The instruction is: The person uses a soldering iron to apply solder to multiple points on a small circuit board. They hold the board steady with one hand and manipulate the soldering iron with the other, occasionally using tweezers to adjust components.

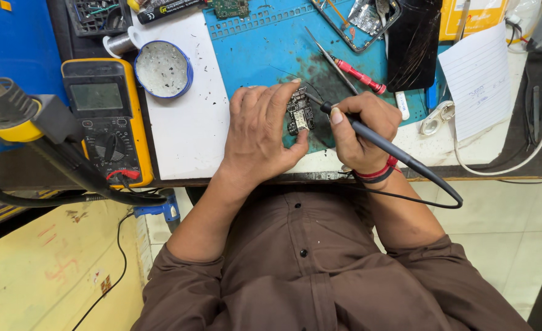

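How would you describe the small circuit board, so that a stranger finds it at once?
On the blue work mat, look between the left hand and right hand. The small circuit board lies there, dark and studded with metal parts, unlike the slim red-handled screwdriver nearby.

Brown buttoned shirt with sleeves pushed up past the elbows; red thread band (376, 173) around the right wrist

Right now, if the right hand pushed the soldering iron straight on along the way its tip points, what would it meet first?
The right hand aims the soldering iron up-left, so it would first meet the small circuit board that the left hand holds down on the blue mat. The tip looks already at the board's edge; depth is unclear.
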Demonstrator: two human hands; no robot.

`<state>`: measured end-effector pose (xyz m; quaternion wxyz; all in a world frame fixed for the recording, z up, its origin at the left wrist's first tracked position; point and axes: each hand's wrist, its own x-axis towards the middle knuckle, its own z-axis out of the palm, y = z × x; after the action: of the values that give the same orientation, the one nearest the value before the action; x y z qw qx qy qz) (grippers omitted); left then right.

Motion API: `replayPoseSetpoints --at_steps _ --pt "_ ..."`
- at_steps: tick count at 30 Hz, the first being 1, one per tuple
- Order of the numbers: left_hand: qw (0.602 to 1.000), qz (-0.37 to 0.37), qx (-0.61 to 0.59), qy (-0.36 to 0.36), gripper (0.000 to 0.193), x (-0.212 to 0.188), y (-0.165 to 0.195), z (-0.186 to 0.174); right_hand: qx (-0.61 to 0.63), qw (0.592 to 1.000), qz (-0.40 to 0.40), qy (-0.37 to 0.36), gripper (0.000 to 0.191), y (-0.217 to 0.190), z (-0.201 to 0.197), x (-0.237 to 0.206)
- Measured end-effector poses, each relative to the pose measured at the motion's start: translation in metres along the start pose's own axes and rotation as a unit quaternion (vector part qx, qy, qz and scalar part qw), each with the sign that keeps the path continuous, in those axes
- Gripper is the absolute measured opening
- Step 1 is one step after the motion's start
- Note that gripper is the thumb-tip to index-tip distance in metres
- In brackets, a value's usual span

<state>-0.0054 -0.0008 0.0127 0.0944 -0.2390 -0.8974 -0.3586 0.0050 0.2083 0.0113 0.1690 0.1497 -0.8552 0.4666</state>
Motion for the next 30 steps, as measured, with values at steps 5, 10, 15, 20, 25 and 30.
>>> replayPoseSetpoints --at_steps 5,10,15,20,25,30 --pt "1.0 0.0 -0.001 -0.003 0.075 0.001 0.0 0.0 0.0 1.0 -0.001 -0.001 0.011 -0.001 -0.001 0.0" --pt "1.0 0.0 0.003 -0.003 0.074 0.001 0.0 0.0 0.001 1.0 -0.001 0.0 0.01 -0.001 -0.001 0.0" --pt "1.0 -0.002 0.0 -0.005 0.073 0.0 0.001 -0.001 0.001 1.0 0.006 -0.003 0.011 0.0 -0.001 -0.001" --pt "1.0 -0.003 -0.002 -0.004 0.074 0.001 -0.001 -0.001 0.01 0.999 0.026 0.03 0.01 0.005 0.001 -0.004" --pt "1.0 -0.005 0.012 0.001 0.077 0.001 0.0 0.001 0.016 0.996 0.072 0.057 0.021 0.006 0.005 -0.006" --pt "1.0 -0.005 0.005 0.015 0.087 0.001 -0.002 0.001 -0.013 0.997 0.032 0.066 0.03 0.009 0.008 -0.003"
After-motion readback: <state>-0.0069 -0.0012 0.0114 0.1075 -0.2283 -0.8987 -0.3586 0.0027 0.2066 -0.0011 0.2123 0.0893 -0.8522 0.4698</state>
